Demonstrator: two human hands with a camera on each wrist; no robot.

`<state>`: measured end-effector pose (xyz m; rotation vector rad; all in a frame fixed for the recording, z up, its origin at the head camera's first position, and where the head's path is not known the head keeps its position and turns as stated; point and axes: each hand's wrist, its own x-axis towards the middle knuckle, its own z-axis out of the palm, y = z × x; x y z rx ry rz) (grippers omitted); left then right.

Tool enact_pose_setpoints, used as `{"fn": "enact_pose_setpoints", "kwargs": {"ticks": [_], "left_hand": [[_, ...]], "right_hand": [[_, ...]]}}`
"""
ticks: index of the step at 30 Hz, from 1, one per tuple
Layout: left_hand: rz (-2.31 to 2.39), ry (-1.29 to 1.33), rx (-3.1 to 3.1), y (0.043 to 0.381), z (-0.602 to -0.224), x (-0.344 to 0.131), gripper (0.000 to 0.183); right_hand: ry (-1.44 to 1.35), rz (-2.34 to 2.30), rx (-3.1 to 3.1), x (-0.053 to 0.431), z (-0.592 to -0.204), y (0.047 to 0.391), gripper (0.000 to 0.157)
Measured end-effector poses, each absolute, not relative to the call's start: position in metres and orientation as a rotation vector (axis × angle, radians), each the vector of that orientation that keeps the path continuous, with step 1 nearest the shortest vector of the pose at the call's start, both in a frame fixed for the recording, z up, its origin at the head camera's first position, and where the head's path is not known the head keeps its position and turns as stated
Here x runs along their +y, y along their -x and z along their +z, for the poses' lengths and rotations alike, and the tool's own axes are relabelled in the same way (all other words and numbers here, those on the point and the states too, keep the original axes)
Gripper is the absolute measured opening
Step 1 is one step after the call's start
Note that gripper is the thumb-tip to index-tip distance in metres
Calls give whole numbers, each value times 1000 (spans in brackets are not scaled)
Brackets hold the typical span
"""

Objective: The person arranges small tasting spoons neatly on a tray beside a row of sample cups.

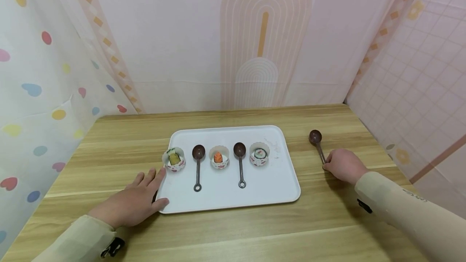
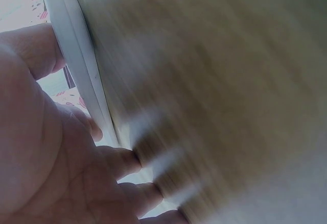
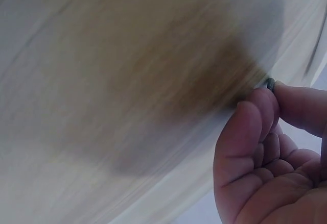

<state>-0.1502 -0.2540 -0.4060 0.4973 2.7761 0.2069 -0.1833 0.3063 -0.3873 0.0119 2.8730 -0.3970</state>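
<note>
A brown scoop spoon (image 1: 315, 137) lies at the right of the table, its handle end pinched between thumb and fingers of my right hand (image 1: 344, 166). In the right wrist view only a dark tip of the handle (image 3: 271, 84) shows between the fingertips. My left hand (image 1: 140, 197) rests at the left edge of a white tray (image 1: 218, 199), thumb on its rim and fingers spread. On the tray, two more brown spoons (image 1: 198, 153) (image 1: 240, 151) lie between three paper cups: one with a green-yellow piece (image 1: 174, 158), one orange (image 1: 218, 157), one a white roll (image 1: 260, 153).
The wooden table (image 1: 233, 233) carries the tray near its middle. A patterned cloth (image 1: 174, 43) hangs along the back edge, with a dotted curtain (image 1: 40, 92) at the left and a grid-patterned one (image 1: 411, 92) at the right.
</note>
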Motion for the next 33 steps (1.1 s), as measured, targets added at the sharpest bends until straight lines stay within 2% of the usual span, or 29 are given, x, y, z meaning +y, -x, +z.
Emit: {"fn": "enact_pose_setpoints", "kwargs": {"ticks": [22,33], "left_hand": [[179,-495,2782,150,-405,-254,92],[161,-512,2791,152,-405,-254,91]], "right_hand": [[-63,-618,2826,306,-389,180,18],[-47,-858,2777,287,-386,175,15]]}}
